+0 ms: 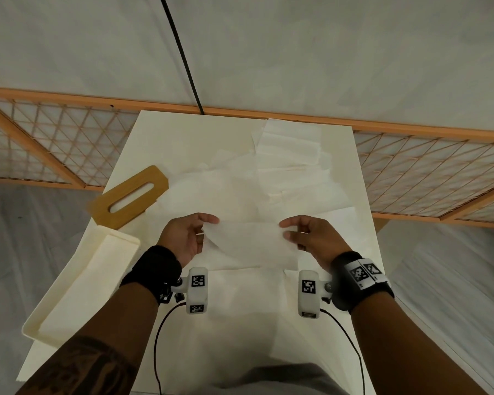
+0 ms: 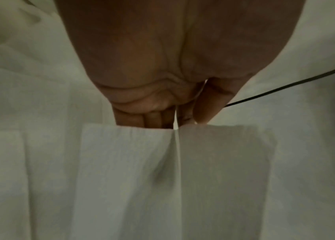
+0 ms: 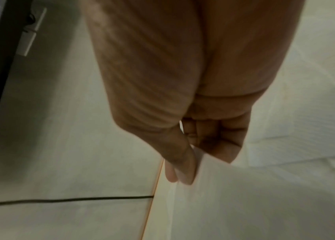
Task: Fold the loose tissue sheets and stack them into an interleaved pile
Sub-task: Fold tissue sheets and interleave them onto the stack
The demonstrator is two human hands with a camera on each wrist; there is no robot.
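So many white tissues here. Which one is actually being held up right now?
The tissue sheet stretched between the two hands: the left hand pinches one end and the right hand the other. The other loose tissues lie untouched on the table behind it.

wooden slotted lid (image 1: 129,196) beside cream tray (image 1: 77,283); black cable (image 1: 180,52) behind table (image 1: 143,143).

A tissue sheet (image 1: 251,243) hangs between the left hand (image 1: 184,238) and the right hand (image 1: 311,238), above the counter (image 1: 131,155). Beyond the hands loose tissue sheets (image 1: 291,163) lie spread on the counter. Left of the left hand sits a tray (image 1: 80,283), with a slotted lid (image 1: 129,196) just behind it.
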